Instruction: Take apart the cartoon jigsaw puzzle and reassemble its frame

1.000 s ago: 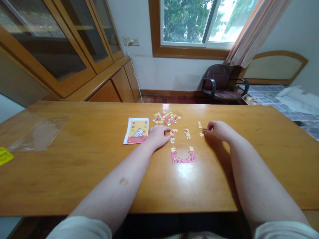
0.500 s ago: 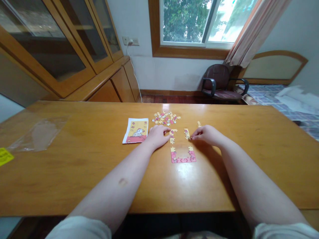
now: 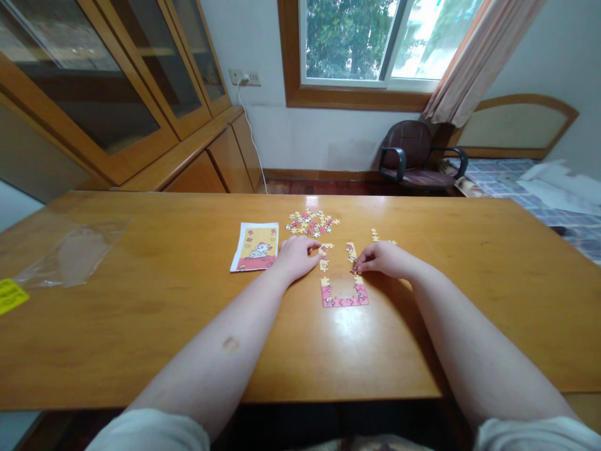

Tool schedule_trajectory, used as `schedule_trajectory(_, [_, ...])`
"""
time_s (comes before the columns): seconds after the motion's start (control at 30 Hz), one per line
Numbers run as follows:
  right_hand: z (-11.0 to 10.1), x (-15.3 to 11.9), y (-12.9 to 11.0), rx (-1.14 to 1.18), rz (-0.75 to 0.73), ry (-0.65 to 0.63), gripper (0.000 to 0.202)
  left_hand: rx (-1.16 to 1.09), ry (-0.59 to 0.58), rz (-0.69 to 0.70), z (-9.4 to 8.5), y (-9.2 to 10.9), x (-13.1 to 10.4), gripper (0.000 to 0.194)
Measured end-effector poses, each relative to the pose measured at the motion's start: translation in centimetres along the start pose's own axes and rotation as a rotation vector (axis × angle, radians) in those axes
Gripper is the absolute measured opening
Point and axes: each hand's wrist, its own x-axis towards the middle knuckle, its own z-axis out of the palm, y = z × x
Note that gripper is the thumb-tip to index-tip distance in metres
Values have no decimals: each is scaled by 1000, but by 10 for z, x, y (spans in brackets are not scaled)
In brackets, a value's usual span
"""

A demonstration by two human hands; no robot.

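A jigsaw puzzle frame lies in parts on the table: a pink lower section (image 3: 345, 302), a yellow left strip (image 3: 323, 257) and a short right strip (image 3: 350, 250). My left hand (image 3: 298, 257) rests beside the left strip, fingertips at its edge, thumb and forefinger apart. Between the short right strip and the pink section, my right hand (image 3: 380, 259) pinches a small puzzle piece (image 3: 354, 270), partly hidden by the fingers. Left of my left hand lies a picture sheet (image 3: 256, 247) showing a white animal on yellow and pink.
A heap of loose puzzle pieces (image 3: 312, 222) lies beyond my hands. A few yellow pieces (image 3: 374, 235) sit past my right hand. At the left are a clear plastic bag (image 3: 77, 254) and a yellow label (image 3: 10, 297). A chair (image 3: 413, 153) stands behind the table.
My right hand has moved slightly toward me and left, bringing the puzzle piece down to the gap above the pink section's right side. My left hand stays in place.
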Motion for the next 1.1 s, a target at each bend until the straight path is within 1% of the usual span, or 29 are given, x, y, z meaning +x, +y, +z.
schedule_trajectory(0.17, [1, -1, -3, -7, -13, -33, 17, 3, 6, 1, 1, -1, 0, 31])
schedule_trajectory(0.37, [2, 1, 1, -32, -3, -42, 18, -2, 6, -1, 0, 0, 0, 32])
schedule_trajectory(0.7, [3, -1, -4, -55, 19, -24, 18, 1, 2, -3, 0, 0, 0, 32])
schedule_trajectory(0.97, [5, -1, -5, -67, 5, -24, 14, -7, -9, -20, 0, 1, -1, 33])
schedule_trajectory(1.1, [-2, -8, -11, -89, -25, 10, 13, -8, 1, -6, 0, 0, -1, 33])
